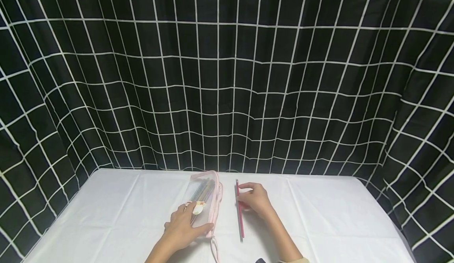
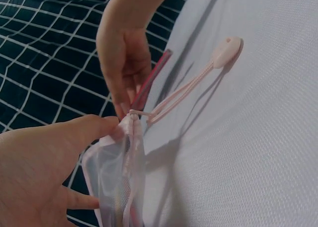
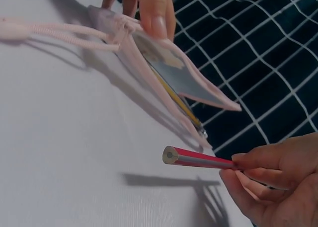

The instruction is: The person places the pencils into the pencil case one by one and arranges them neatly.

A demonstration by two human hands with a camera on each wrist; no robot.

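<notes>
A pink-edged, see-through pencil case (image 1: pixel 205 188) lies on the white table with several pencils (image 1: pixel 203 192) inside. My left hand (image 1: pixel 182 225) holds its near end, the thumb at the zipper edge and the fingers across the sheer side. In the right wrist view the case (image 3: pixel 164 93) gapes along its zipper, and a yellow pencil (image 3: pixel 174 95) shows within. Right of the case, my right hand (image 1: pixel 256 200) pinches a red pencil (image 1: pixel 240 219) between thumb and fingers. The pencil's flat, unsharpened end (image 3: pixel 170 155) faces the right wrist camera; its shadow falls on the cloth.
A pink cord with an oval pull (image 2: pixel 227 52) trails from the zipper end across the white tablecloth (image 1: pixel 106 208). Behind and beside the table hangs a black curtain (image 1: pixel 227 78) with a white grid. A small dark object (image 1: pixel 260 260) shows at the bottom edge.
</notes>
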